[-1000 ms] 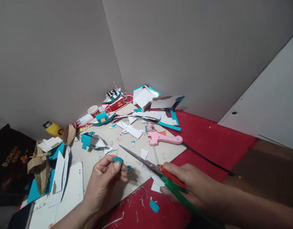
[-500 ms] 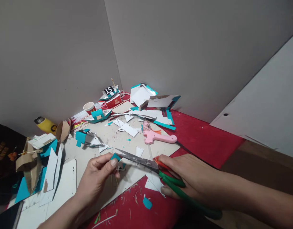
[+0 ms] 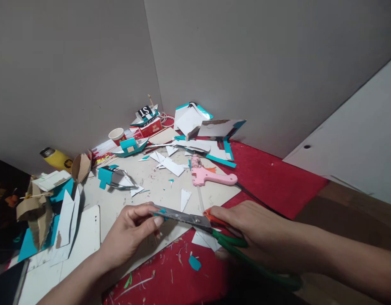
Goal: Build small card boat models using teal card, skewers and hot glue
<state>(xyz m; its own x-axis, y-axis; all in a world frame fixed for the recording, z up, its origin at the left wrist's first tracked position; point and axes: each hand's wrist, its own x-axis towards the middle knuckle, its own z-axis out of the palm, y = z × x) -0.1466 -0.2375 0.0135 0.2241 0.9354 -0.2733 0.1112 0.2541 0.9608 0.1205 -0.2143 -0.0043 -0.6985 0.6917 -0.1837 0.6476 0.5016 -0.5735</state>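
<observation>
My left hand (image 3: 132,237) pinches a small teal paper piece (image 3: 160,211) between thumb and fingers, low over the grey cardboard sheet (image 3: 157,190). My right hand (image 3: 246,237) grips scissors (image 3: 195,220) with red and green handles. Their steel blades point left and meet the teal piece at my left fingertips. The blades look nearly closed on the paper.
A pink glue gun (image 3: 211,176) with a black cord lies just beyond the scissors. Teal and white paper scraps (image 3: 182,148), a paper cup (image 3: 116,135), a yellow bottle (image 3: 55,157) and cardboard offcuts (image 3: 43,207) crowd the left and back. Red cloth (image 3: 272,178) covers the right side.
The scissors swung left and lower, and their blades reached the teal piece in my left hand. The view shifted slightly, so the clutter sits higher and further left.
</observation>
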